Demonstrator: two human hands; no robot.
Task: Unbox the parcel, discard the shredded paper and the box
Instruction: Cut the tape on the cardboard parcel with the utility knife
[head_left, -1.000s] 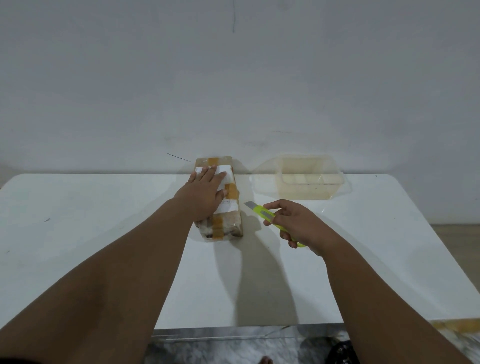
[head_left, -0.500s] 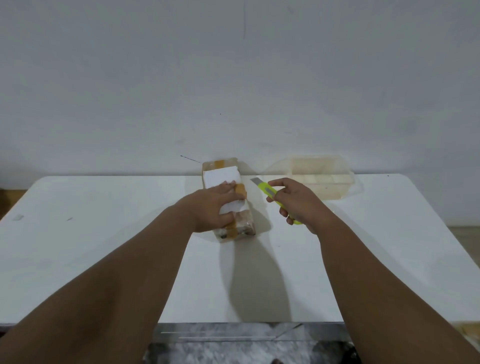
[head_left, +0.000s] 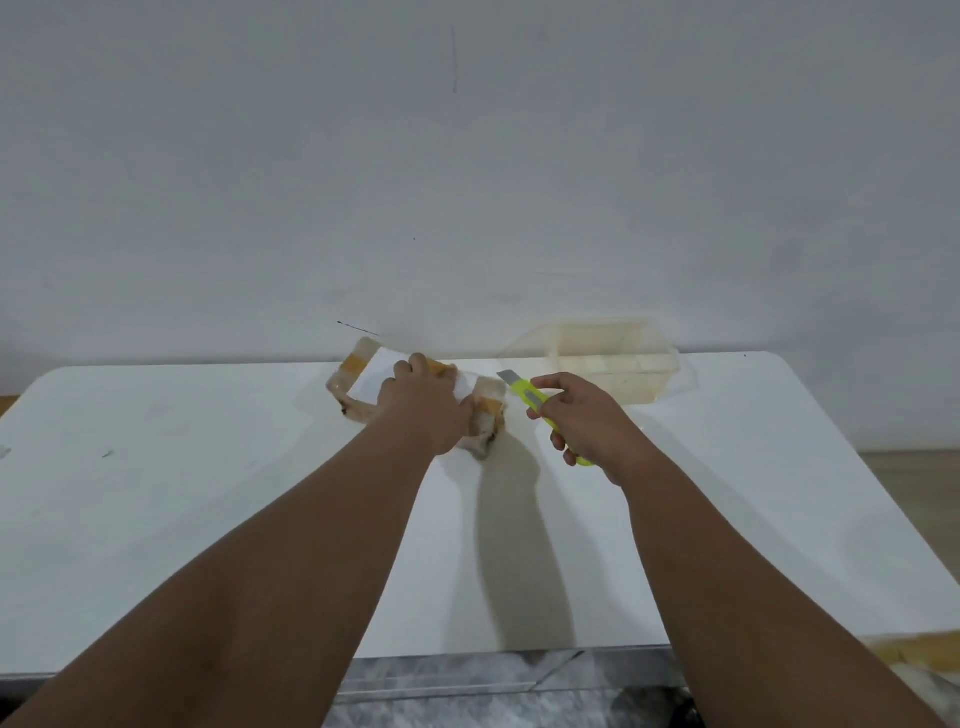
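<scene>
White table (head_left: 208, 519) surface fills the near field, with both bare forearms reaching forward across it from the lower edge of the view. Left hand (head_left: 423, 410) lies palm down on top of the parcel (head_left: 363, 387), fingers curled over its far edge and thumb wrapped round the near right end, gripping it against the table. Parcel sits near the back of the table, turned at an angle, wrapped in clear film with orange tape patches and a white label on top; its left portion shows beyond the hand, its right end beneath it. Right hand (head_left: 582, 421) is just beside the parcel's right end, apart from it, fingers closed round a yellow-green box cutter (head_left: 527, 395). Blade is extended and points up and left toward the parcel, not touching it. Farther back, on the right, a clear plastic container (head_left: 623, 364) stands against the plain wall (head_left: 467, 182).
</scene>
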